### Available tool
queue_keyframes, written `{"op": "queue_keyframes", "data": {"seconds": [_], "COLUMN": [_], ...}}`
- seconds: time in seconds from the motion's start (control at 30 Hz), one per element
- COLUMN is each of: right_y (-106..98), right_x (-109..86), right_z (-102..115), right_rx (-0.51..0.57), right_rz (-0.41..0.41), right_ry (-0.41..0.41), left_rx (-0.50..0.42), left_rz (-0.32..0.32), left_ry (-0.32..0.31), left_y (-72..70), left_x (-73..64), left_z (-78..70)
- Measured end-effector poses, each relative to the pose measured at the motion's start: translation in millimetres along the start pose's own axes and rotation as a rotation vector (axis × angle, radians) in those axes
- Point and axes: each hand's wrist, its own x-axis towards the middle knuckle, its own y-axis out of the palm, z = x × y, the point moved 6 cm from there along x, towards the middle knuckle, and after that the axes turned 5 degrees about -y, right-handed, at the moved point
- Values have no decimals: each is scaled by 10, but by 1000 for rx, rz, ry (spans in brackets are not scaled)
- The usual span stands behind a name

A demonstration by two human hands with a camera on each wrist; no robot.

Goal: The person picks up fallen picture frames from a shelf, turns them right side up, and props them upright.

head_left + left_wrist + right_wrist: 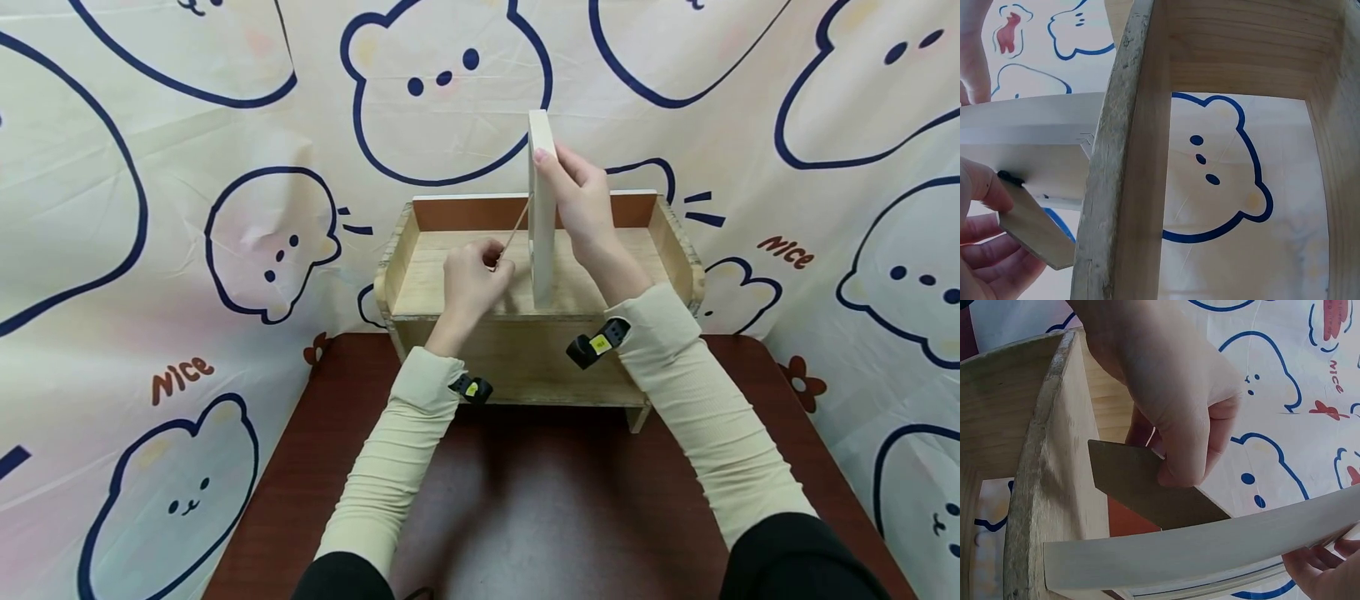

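From right wrist, left hand [1172, 400] pinches a broad board [1138, 481] (edge-on from head).

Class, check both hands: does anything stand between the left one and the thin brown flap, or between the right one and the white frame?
Nothing visible does: the left hand directly pinches the thin brown flap, and the right hand directly grips the white frame.

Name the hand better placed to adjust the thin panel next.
Probably the left hand: it pinches the thin panel, while the right hand is occupied holding the upright pale frame.
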Motion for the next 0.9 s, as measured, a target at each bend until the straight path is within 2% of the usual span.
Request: {"op": "queue_keyframes", "data": {"seconds": [0.3,0.5,0.9], "right_y": [170,260,383], "right_x": [-6,6,3], "right_z": [-26,-9,-8], "right_rx": [-72,-109,-213], "right_rz": [52,79,122], "right_ry": [36,15,-9], "left_rx": [-111,-132,-146], "left_rz": [-32,-67,-70], "left_ry": [-59,-43,-95], "left_y": [-121,-198,-225], "left_x": [2,22,-1], "left_z": [147,244,351]}}
